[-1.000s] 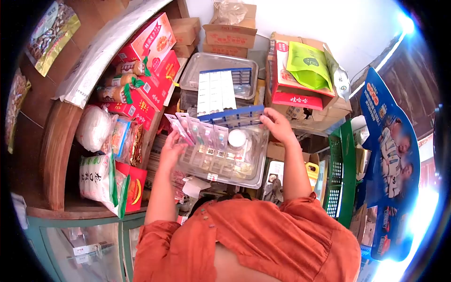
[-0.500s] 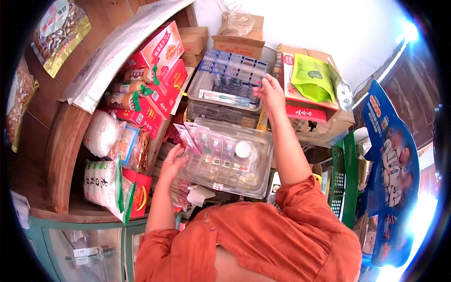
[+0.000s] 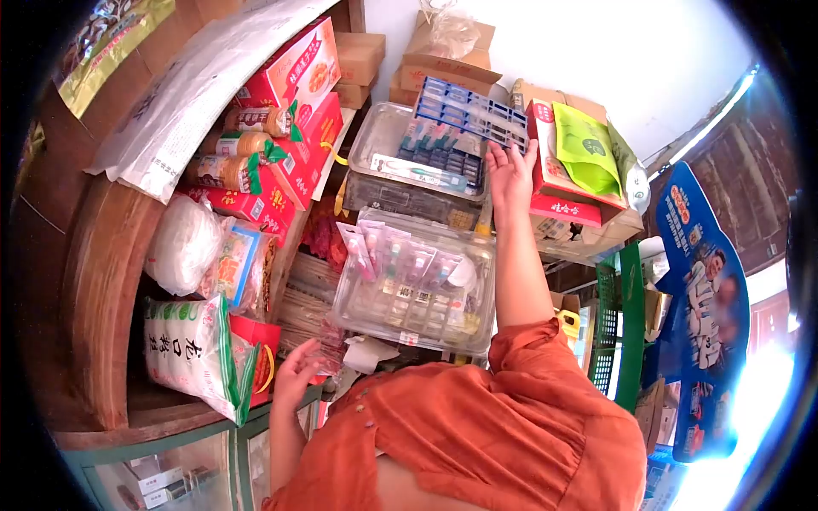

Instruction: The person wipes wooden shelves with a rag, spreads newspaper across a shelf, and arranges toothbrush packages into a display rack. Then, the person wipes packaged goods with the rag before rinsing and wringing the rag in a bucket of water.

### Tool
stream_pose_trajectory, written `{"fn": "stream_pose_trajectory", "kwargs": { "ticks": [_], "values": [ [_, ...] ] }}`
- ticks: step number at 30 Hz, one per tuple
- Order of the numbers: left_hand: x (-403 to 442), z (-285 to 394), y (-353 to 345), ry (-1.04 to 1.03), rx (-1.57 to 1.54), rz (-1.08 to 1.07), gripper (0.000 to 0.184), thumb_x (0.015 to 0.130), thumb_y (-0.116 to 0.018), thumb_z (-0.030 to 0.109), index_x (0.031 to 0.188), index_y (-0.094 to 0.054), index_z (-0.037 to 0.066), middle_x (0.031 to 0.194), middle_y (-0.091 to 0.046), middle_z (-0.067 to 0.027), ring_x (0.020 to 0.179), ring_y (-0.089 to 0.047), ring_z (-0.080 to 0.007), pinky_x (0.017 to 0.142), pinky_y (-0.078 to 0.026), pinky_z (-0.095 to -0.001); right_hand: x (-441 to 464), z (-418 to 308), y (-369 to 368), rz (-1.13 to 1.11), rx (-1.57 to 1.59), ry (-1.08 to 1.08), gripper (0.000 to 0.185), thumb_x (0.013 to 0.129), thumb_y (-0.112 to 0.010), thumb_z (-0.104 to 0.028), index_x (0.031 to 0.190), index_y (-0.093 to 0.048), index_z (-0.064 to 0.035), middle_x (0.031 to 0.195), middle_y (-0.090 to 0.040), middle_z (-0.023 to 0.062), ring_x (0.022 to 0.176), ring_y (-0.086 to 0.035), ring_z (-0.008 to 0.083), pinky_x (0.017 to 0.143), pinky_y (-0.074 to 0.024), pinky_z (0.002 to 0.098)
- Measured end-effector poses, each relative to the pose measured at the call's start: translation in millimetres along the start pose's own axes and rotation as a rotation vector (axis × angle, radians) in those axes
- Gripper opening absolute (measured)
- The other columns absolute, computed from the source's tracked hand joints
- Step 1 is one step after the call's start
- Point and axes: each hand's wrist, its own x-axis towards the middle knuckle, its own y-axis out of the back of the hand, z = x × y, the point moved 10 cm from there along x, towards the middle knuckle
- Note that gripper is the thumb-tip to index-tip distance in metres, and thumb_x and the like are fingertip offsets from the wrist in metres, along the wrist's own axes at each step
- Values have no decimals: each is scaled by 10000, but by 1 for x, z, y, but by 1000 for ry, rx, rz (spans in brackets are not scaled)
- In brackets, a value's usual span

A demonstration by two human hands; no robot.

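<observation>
My right hand (image 3: 511,175) grips the lower right edge of a blue plastic grid rack (image 3: 464,106), which is raised and tilted over a clear plastic bin (image 3: 375,145). Inside that bin, packs with pink and teal ends show beside another dark blue grid, and a packaged toothbrush (image 3: 419,173) lies along its near edge. My left hand (image 3: 296,370) hovers low, with loosely bent fingers apart and nothing in them. Between my hands, a nearer clear bin (image 3: 409,319) bears several pink-edged packets (image 3: 396,251) and a round white-lidded tub (image 3: 463,274).
Left, a wooden shelf (image 3: 98,289) holds red boxes (image 3: 298,77), jars (image 3: 226,170) and a white-and-green bag (image 3: 192,353). A carton with a lime-green pouch (image 3: 588,149) stands at right, above a green crate (image 3: 626,328). A blue display board (image 3: 699,315) stands further right.
My right hand has shifted the blue grid rack up and right, uncovering packs in the far bin. My left hand has drawn back from the near bin's left side, down toward my body.
</observation>
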Motion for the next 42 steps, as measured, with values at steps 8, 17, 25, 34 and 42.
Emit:
{"fn": "stream_pose_trajectory", "kwargs": {
  "ticks": [8,17,25,34,42],
  "values": [
    [-9,6,0,28,-63,-42,513,889,-591,24,1386,-464,39,1312,-572,-115,1083,-603,-172,935,-482,-311,12,30,22,203,205,-41,485,940,-546,-96,1364,-311,-84,1328,-501,199,1180,-540,366,956,-459,476],
    [-11,-5,-12,89,-17,-99,481,883,-619,0,1349,-498,14,1219,-622,-77,1042,-603,-132,930,-484,-282,-21,40,-18,-63,-1061,427,561,891,-563,2,1403,-342,-56,1239,-558,160,867,-644,142,706,-512,267],
    [-9,8,-23,79,32,-115,467,882,-621,3,1336,-514,17,1212,-621,-75,1035,-605,-129,919,-487,-277,-5,120,-27,-476,-1954,146,348,821,-623,-147,1167,-612,-103,1125,-623,130,949,-607,350,830,-498,437],
    [7,70,-63,-9,139,-233,427,913,-589,34,1332,-513,20,1202,-625,-81,1046,-608,-140,908,-476,-279,-56,24,-81,-352,-1205,98,235,829,-710,-164,1025,-626,-66,790,-574,17,669,-488,94,618,-428,256],
    [32,225,-132,-757,-68,-243,552,909,-610,105,1408,-400,-2,1398,-482,-155,1223,-511,-238,1021,-400,-380,-201,-20,-223,-1044,-1173,340,194,786,-711,-100,965,-648,-63,840,-599,104,753,-603,269,640,-491,361]
  ]
}}
